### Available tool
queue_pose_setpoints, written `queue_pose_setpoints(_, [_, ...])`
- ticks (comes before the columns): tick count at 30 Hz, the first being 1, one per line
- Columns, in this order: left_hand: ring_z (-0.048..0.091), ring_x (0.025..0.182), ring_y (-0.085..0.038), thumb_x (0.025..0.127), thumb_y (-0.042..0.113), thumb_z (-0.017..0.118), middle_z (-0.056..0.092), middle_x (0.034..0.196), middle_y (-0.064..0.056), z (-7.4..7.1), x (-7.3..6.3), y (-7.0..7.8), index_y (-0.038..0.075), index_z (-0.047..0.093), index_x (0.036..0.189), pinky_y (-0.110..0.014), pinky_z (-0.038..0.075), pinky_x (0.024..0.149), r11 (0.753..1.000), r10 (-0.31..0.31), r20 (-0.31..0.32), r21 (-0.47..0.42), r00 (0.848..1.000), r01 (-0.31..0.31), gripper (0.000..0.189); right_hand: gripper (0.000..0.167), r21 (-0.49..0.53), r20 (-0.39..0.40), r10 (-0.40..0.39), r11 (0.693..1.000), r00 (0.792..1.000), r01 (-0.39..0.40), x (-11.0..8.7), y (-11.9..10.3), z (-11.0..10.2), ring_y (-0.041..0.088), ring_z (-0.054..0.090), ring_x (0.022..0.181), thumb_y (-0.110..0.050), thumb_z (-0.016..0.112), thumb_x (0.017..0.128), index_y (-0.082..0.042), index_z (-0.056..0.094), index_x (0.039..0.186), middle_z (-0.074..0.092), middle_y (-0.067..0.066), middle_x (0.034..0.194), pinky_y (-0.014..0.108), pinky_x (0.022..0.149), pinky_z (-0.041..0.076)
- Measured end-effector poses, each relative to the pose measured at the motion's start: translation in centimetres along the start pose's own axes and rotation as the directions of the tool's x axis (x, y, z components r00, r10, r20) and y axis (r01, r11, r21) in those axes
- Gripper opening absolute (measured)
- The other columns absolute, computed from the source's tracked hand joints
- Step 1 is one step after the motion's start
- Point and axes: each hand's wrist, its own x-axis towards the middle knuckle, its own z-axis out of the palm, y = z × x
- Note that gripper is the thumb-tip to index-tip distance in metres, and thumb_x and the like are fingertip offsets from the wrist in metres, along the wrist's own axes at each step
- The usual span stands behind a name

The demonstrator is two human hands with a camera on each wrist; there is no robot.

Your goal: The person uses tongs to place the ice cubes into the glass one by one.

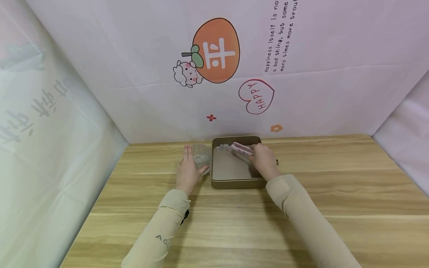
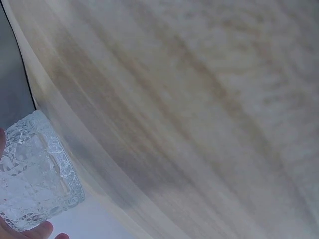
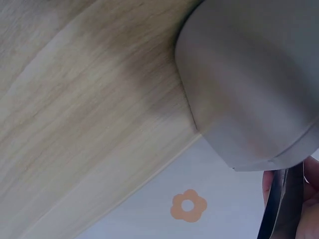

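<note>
A clear cut-glass cup (image 1: 201, 153) stands just left of a metal tin (image 1: 234, 184); its patterned wall also shows in the left wrist view. My left hand (image 1: 187, 172) holds the cup from its near left side, thumb on one side and fingers on the other. Above the tin's right part, my right hand (image 1: 263, 158) grips a pair of pink tongs (image 1: 242, 149). The tongs slant left over the tin, with small clear pieces (image 1: 224, 147) at their tips; whether these are pinched is too small to tell. In the right wrist view, the tongs' handle (image 3: 284, 204) looks dark.
The tin's raised rim runs between the cup and my right hand. Behind the wooden table (image 1: 221, 230) rises a white printed backdrop (image 1: 151, 104), close to the tin's far side. Another white sheet (image 1: 67, 149) borders the table on the left.
</note>
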Motion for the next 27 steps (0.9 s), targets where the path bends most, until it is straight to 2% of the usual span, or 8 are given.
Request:
queue_pose_setpoints(9, [0.049, 0.127, -0.043, 0.079, 0.046, 0.073, 0.013, 0.161, -0.015, 0.0, 0.0, 0.1, -0.001, 0.014, 0.152, -0.050, 0.039, 0.110, 1.000, 0.003, 0.000, -0.006, 1.000, -0.003, 0.105, 0.024, 0.106, -0.067, -0.018, 0.994, 0.998, 0.025, 0.3, 0.0, -0.6, 0.034, 0.068, 0.082, -0.005, 0.067, 0.080, 0.001, 0.071, 0.103, 0.073, 0.019, 0.093, 0.047, 0.073, 0.055])
queue_pose_setpoints(16, [0.049, 0.126, -0.042, 0.079, 0.045, 0.074, 0.014, 0.161, -0.015, 0.0, -0.1, 0.1, -0.001, 0.015, 0.152, -0.050, 0.040, 0.110, 1.000, 0.009, 0.000, -0.007, 1.000, -0.009, 0.104, 0.025, 0.113, -0.078, -0.024, 0.993, 0.997, 0.032, 0.3, -1.0, -1.2, 0.031, 0.066, 0.079, -0.010, 0.068, 0.080, -0.005, 0.072, 0.104, 0.072, 0.015, 0.093, 0.045, 0.069, 0.053])
queue_pose_setpoints(21, [0.049, 0.126, -0.042, 0.079, 0.045, 0.074, 0.012, 0.161, -0.015, -0.1, -0.2, 0.1, -0.001, 0.014, 0.152, -0.050, 0.040, 0.110, 1.000, 0.010, 0.000, -0.014, 1.000, -0.010, 0.105, 0.027, 0.085, -0.085, -0.075, 0.993, 0.994, 0.083, 0.1, -2.4, -1.5, 0.029, 0.066, 0.082, -0.011, 0.069, 0.081, -0.006, 0.071, 0.107, 0.071, 0.015, 0.098, 0.043, 0.070, 0.053])
queue_pose_setpoints(27, [0.050, 0.126, -0.042, 0.079, 0.044, 0.074, 0.015, 0.160, -0.016, 0.0, -0.1, 0.0, -0.001, 0.017, 0.151, -0.051, 0.041, 0.108, 1.000, 0.016, -0.008, -0.012, 1.000, -0.016, 0.103, 0.025, 0.088, -0.144, -0.178, 0.977, 0.973, 0.192, -0.3, -4.0, -1.3, 0.023, 0.064, 0.072, -0.010, 0.073, 0.080, -0.004, 0.072, 0.104, 0.071, 0.014, 0.095, 0.037, 0.062, 0.054])
